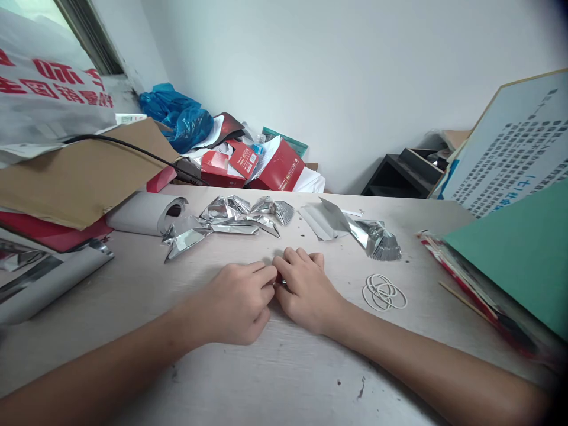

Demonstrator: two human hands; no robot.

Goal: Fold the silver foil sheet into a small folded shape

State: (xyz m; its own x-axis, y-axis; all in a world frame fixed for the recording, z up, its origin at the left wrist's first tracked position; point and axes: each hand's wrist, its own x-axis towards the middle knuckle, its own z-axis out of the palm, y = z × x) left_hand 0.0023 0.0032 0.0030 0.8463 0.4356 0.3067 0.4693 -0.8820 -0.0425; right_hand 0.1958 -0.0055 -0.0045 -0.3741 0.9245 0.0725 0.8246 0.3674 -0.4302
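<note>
My left hand point(239, 302) and my right hand point(304, 290) rest together on the pale wooden table point(275, 373), fingertips meeting. Between them they pinch a small item point(279, 280) with a red and silvery glint; most of it is hidden by the fingers. Beyond the hands lies a scatter of torn silver foil packets point(231, 219). Another opened foil packet point(375, 236) lies further right. A little pile of white rubber bands point(384, 291) sits just right of my right hand.
Cardboard point(84, 171) and a black cable point(133, 148) overhang the table's left side. Red boxes point(266, 165) and a blue plastic bag point(181, 118) crowd the far edge. A green sheet point(519, 248) on stacked papers fills the right side, a thin wooden stick point(461, 299) beside it.
</note>
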